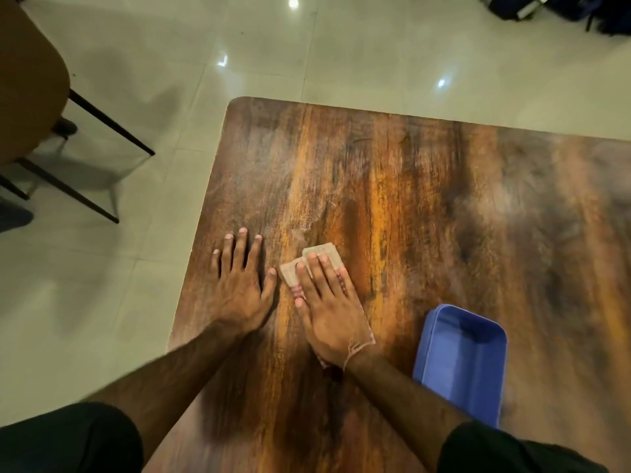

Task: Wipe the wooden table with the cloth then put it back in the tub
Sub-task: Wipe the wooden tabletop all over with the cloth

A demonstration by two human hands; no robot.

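We are in the wiping step, with the return to the tub not yet begun. Our right grip (327,308) lies flat on the folded cloth (322,252), fingers straight and close together, the palm pressing it onto the wooden bench (409,199). Nothing is pinched; the cloth is simply trapped under the hand. It shows past the fingertips and along both sides of the hand, a pale weave with a reddish stripe at one edge, and it sits toward the bench's left edge on our near side.

Our left grip (240,285) is spread flat on the bare wood just beside the cloth, its thumb tip close to the cloth's corner, holding nothing. We judge that it is bracing us.

The blue plastic tub (467,363) stands on the bench to the right of our right forearm, near the cloth but apart from it. What we see of its floor is bare, though our arm and sleeve hide its near end.

The far right of the wood looks hazy; whether that is dust, damp or blur we cannot tell.

Next, we think, come broad flat strokes across the rest of the surface, with the left grip lifted out of the path. After that the fingers must curl to gather the cloth and carry it a short way right into the tub
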